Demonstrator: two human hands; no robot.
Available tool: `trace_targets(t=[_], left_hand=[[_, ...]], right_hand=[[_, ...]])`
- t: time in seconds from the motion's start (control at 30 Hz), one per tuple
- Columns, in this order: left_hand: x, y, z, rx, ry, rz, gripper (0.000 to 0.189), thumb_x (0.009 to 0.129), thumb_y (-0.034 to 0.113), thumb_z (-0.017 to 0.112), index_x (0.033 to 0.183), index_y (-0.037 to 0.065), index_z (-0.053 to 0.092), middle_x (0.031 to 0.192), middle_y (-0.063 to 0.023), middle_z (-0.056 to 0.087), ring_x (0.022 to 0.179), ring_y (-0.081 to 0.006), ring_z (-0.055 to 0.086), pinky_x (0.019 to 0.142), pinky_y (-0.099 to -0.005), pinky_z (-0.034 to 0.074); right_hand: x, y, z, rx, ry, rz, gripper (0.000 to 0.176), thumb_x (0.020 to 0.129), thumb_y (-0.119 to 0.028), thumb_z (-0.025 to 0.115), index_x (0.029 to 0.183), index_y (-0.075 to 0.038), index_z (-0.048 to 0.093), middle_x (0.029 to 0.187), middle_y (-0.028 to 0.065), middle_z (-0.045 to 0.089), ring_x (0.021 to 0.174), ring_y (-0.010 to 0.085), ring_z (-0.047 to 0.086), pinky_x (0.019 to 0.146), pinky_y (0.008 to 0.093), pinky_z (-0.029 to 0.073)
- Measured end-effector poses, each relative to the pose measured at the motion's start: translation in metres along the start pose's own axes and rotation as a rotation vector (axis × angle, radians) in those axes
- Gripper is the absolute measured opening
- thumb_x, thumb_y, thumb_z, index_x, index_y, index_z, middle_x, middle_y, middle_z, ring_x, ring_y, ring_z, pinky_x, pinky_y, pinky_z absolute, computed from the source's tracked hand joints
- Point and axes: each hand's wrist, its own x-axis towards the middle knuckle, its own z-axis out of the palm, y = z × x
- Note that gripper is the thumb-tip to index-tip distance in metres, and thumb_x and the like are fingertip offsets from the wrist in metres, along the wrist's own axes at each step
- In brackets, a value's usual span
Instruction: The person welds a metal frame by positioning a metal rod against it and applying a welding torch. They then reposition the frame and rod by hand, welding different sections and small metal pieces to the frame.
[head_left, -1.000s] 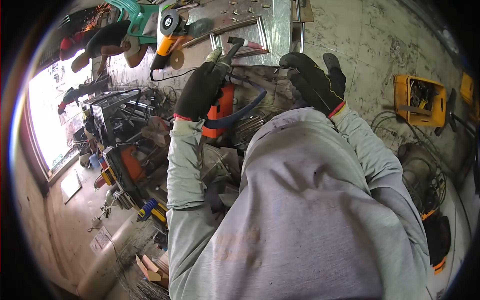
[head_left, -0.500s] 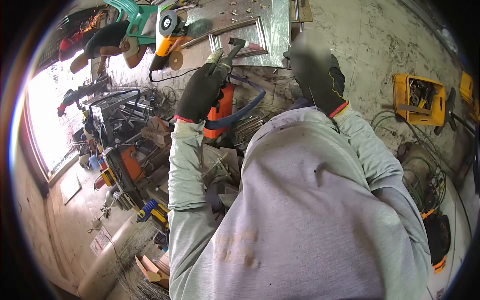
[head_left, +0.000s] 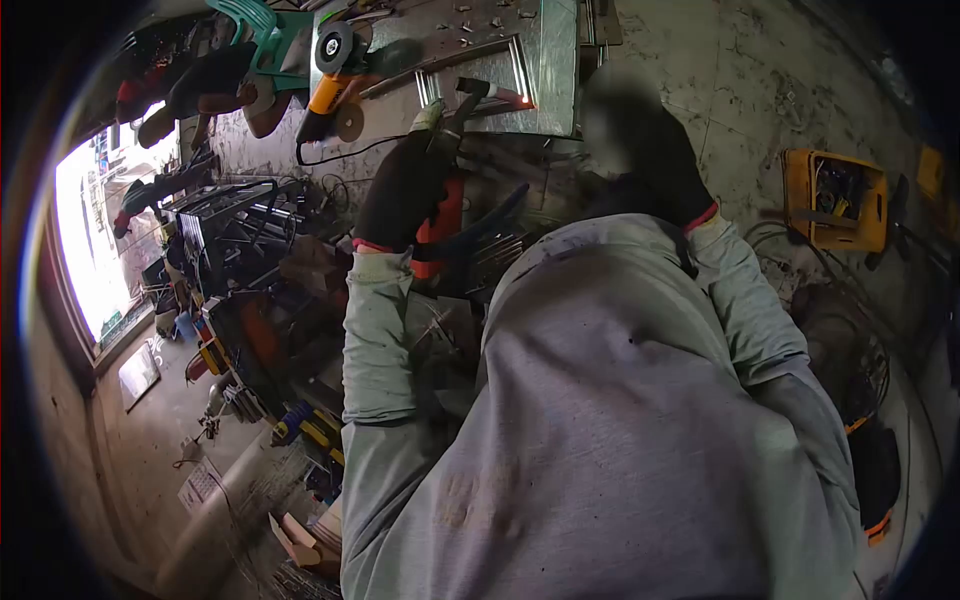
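Much of the right hand (head_left: pixel 655 150) was blurred; I couldn't tell its fingers' state. The left hand (head_left: pixel 402 185) had fingers clamped on a torch (head_left: pixel 473 88), which jutted beyond them, glowing at its tip, by a metal frame (head_left: pixel 520 62) on the tabletop (head_left: pixel 556 88).

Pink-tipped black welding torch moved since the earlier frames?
No, not noticeably: the torch keeps its tip at the same lower-right corner of the rectangular metal frame.

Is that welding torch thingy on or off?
On, it seems: the welding torch in the left hand has a bright glowing spot at its tip, by the metal frame.
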Motion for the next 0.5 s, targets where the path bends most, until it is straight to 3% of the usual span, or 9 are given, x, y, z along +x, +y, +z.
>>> trace_targets(t=[0.03,0.07,0.1,0.17,0.2,0.27,0.4,0.47,0.5], left_hand=[[-0.001,-0.007,0.001,0.003,0.001,0.069,0.034,0.108,0.035,0.057,0.115,0.002,0.063,0.084,-0.0058,0.064,0.064,-0.0158,0.065,0.057,-0.0328,0.051],[0.002,-0.009,-0.001,-0.088,-0.042,-0.121,0.032,0.102,0.019,0.062,0.129,0.002,0.062,0.106,-0.0144,0.070,0.070,-0.0227,0.069,0.062,-0.0360,0.056],[0.004,-0.015,-0.001,-0.087,-0.045,-0.121,0.032,0.102,0.019,0.062,0.129,0.002,0.062,0.106,-0.0144,0.070,0.070,-0.0227,0.069,0.062,-0.0360,0.056],[0.005,-0.022,0.002,0.404,-0.033,0.383,0.058,0.090,0.002,0.065,0.147,0.006,0.055,0.132,-0.0249,0.064,0.079,-0.0307,0.072,0.067,-0.0394,0.058],[0.004,-0.021,0.003,0.407,-0.040,0.381,0.058,0.090,0.002,0.065,0.147,0.006,0.055,0.132,-0.0249,0.064,0.079,-0.0307,0.072,0.067,-0.0394,0.058],[0.000,-0.017,0.008,0.386,-0.019,0.383,0.084,0.078,-0.008,0.066,0.158,0.010,0.046,0.150,-0.0330,0.049,0.088,-0.0372,0.071,0.071,-0.0417,0.061],[0.000,-0.012,0.010,0.462,-0.032,0.359,0.068,0.088,0.000,0.064,0.154,0.007,0.049,0.129,-0.0260,0.064,0.075,-0.0294,0.070,0.065,-0.0380,0.059],[-0.006,0.004,0.014,-0.240,0.006,-0.241,0.046,0.099,0.014,0.060,0.144,0.004,0.055,0.101,-0.0133,0.069,0.062,-0.0183,0.063,0.055,-0.0330,0.054],[-0.007,0.005,0.014,-0.233,0.008,-0.246,0.046,0.099,0.014,0.060,0.144,0.004,0.055,0.101,-0.0133,0.069,0.062,-0.0183,0.063,0.055,-0.0330,0.054]], right_hand=[[0.000,0.000,0.000,-0.139,0.037,0.009,0.046,0.094,-0.005,0.064,0.140,-0.003,0.063,0.136,0.0094,0.068,0.119,0.0207,0.068,0.101,0.0329,0.054],[0.005,-0.002,0.004,0.082,0.139,0.202,0.040,0.098,-0.008,0.065,0.137,-0.003,0.066,0.123,0.0070,0.073,0.108,0.0178,0.071,0.093,0.0311,0.056],[0.006,-0.002,0.002,0.082,0.141,0.204,0.040,0.098,-0.008,0.065,0.137,-0.003,0.066,0.123,0.0070,0.073,0.108,0.0178,0.071,0.093,0.0311,0.056],[0.006,-0.001,0.001,0.142,0.094,0.278,0.043,0.099,-0.006,0.062,0.141,-0.003,0.063,0.116,0.0069,0.074,0.102,0.0135,0.070,0.086,0.0299,0.056],[0.005,0.002,0.002,0.146,0.098,0.284,0.043,0.099,-0.006,0.062,0.141,-0.003,0.063,0.116,0.0069,0.074,0.102,0.0135,0.070,0.086,0.0299,0.056],[0.001,0.013,0.005,-0.106,-0.049,0.309,0.045,0.100,-0.007,0.059,0.145,-0.003,0.061,0.115,0.0067,0.075,0.091,0.0103,0.068,0.078,0.0286,0.055],[-0.013,0.045,0.028,0.078,0.020,0.336,0.049,0.099,-0.009,0.059,0.148,-0.008,0.061,0.101,0.0027,0.075,0.079,0.0071,0.063,0.073,0.0274,0.054],[-0.015,0.044,0.037,0.065,0.025,0.355,0.046,0.100,-0.010,0.060,0.145,-0.009,0.064,0.100,0.0025,0.075,0.079,0.0067,0.062,0.074,0.0269,0.054],[-0.015,0.044,0.040,0.043,0.029,0.374,0.043,0.100,-0.012,0.061,0.142,-0.009,0.067,0.100,0.0023,0.075,0.079,0.0064,0.061,0.075,0.0264,0.053]])
